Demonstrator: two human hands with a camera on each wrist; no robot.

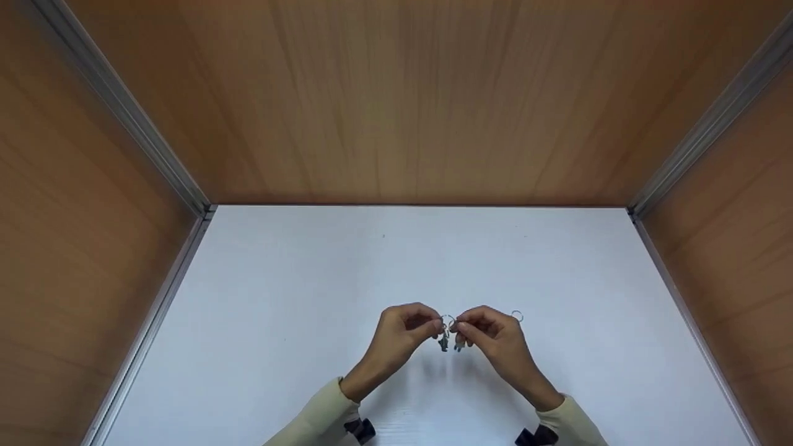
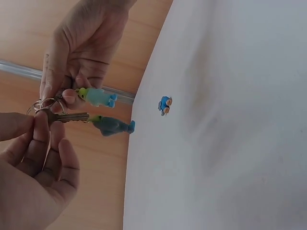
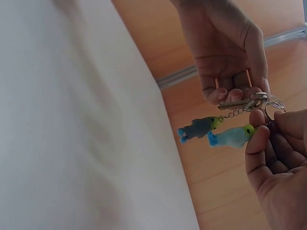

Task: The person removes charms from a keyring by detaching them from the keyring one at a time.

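Note:
Over the white table [image 1: 396, 266] my two hands meet fingertip to fingertip. My left hand [image 1: 432, 326] pinches a metal ring [image 2: 37, 106] that carries a silver key [image 2: 69, 117] and, on a short chain, a dark blue charm [image 2: 113, 126]. My right hand [image 1: 462, 329] pinches a second ring [image 3: 274, 102] with a light blue, green-topped charm [image 3: 232, 136] hanging from it. The two rings touch or overlap between the fingertips. Both charms [image 1: 451, 342] dangle just above the table.
A loose metal ring [image 1: 517, 316] lies on the table right of my right hand. A small blue figure [image 2: 164, 105] lies on the white surface. Wooden walls [image 1: 396, 99] with metal corner strips [image 1: 124, 118] close in the back and sides.

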